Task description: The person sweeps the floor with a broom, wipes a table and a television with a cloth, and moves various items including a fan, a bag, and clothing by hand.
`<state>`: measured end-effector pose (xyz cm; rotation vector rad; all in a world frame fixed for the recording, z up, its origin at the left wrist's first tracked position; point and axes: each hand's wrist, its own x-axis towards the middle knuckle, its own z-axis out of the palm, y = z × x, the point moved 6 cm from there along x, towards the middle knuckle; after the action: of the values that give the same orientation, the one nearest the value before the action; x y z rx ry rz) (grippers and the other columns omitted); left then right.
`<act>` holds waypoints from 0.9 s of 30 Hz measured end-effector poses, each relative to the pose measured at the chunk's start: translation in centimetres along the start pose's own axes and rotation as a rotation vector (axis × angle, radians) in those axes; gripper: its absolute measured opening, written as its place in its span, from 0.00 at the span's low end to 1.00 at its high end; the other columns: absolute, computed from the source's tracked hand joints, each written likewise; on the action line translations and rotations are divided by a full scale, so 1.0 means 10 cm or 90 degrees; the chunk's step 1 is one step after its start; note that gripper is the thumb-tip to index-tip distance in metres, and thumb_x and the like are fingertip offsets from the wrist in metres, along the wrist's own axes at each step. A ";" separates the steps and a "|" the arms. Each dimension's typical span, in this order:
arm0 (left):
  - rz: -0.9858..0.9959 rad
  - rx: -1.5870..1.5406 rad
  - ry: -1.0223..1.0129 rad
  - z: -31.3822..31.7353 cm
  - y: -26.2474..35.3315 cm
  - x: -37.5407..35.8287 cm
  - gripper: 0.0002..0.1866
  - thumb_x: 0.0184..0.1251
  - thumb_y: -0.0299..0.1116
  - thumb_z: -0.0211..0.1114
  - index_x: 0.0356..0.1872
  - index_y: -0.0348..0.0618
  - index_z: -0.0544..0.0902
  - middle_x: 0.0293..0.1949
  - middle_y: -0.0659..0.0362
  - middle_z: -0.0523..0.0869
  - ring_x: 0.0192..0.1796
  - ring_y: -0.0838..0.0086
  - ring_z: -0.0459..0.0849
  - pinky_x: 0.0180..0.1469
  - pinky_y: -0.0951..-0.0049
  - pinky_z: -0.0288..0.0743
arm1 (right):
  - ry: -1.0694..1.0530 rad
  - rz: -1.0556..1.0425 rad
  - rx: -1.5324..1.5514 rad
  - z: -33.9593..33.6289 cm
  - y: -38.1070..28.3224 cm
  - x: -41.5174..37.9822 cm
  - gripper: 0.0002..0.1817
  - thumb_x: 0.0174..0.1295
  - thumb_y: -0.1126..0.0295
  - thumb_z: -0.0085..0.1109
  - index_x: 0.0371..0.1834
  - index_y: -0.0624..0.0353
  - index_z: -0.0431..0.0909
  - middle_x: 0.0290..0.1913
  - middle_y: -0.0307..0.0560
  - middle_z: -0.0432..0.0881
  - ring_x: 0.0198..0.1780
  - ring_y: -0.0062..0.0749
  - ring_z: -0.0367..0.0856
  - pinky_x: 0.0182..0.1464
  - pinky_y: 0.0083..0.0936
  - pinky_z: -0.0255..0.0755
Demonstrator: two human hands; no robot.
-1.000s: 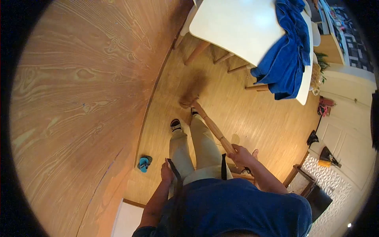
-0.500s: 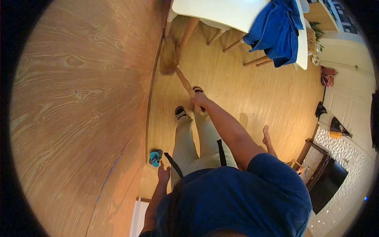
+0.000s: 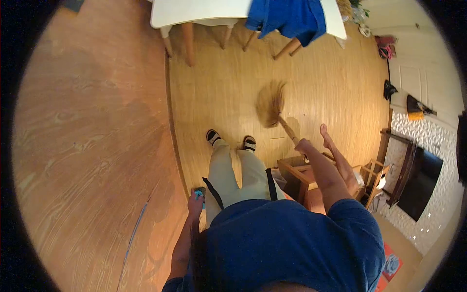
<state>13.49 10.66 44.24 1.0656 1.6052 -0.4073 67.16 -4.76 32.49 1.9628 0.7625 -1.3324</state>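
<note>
My right hand (image 3: 304, 147) is closed round the handle of a broom (image 3: 288, 129). The broom's straw bristles (image 3: 272, 103) fan out over the wooden floor ahead of my feet, smeared by motion. My left hand (image 3: 195, 206) hangs low at my side, its fingers loosely extended. In this view it partly covers a turquoise and dark slipper (image 3: 199, 194) on the floor by the wooden panel. My sandalled feet (image 3: 248, 142) stand apart, to the left of the broom.
A wood-grain panel (image 3: 107, 121) runs along my left. Ahead stands a white table (image 3: 204, 12) with a blue cloth (image 3: 292, 19) hanging near it. To the right are wooden furniture (image 3: 301, 177), another person's bare leg (image 3: 335, 151) and a dark screen (image 3: 421, 182).
The broom has swung right, from beside the panel and table legs across the floor, with my right hand. The view has shifted, and my left hand now overlaps the slipper.
</note>
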 end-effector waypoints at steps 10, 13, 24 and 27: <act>0.125 0.040 0.018 0.54 -0.42 0.50 0.34 0.52 0.34 0.56 0.60 0.38 0.53 0.46 0.45 0.74 0.47 0.61 0.74 0.49 0.71 0.66 | 0.121 -0.136 0.221 -0.23 -0.37 -1.91 0.25 0.45 0.62 0.53 0.45 0.65 0.63 0.34 0.67 0.74 0.40 0.53 0.74 0.41 0.39 0.68; 0.107 0.090 -0.013 0.74 -0.26 0.46 0.35 0.52 0.35 0.56 0.61 0.39 0.52 0.46 0.45 0.74 0.47 0.60 0.74 0.49 0.71 0.66 | 0.112 -0.269 0.335 -0.14 -0.63 -1.80 0.25 0.43 0.62 0.54 0.44 0.65 0.65 0.36 0.64 0.74 0.40 0.52 0.74 0.42 0.37 0.67; 0.128 0.017 -0.010 1.08 0.90 -0.30 0.31 0.53 0.30 0.55 0.60 0.37 0.54 0.23 0.64 0.68 0.27 0.78 0.68 0.31 0.79 0.65 | 0.127 -0.175 0.291 0.11 0.42 -0.52 0.13 0.36 0.65 0.59 0.24 0.61 0.78 0.27 0.53 0.78 0.30 0.41 0.78 0.31 0.32 0.71; 0.091 0.032 0.021 1.20 1.17 -0.46 0.31 0.54 0.28 0.54 0.60 0.37 0.55 0.24 0.63 0.70 0.28 0.78 0.69 0.32 0.79 0.66 | 0.164 -0.098 0.190 0.16 1.21 -0.05 0.15 0.44 0.64 0.53 0.35 0.58 0.77 0.39 0.50 0.78 0.41 0.42 0.77 0.40 0.33 0.71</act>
<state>30.01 6.16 47.55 1.2230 1.5425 -0.3377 75.24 -13.68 34.73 2.3872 0.8929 -1.3617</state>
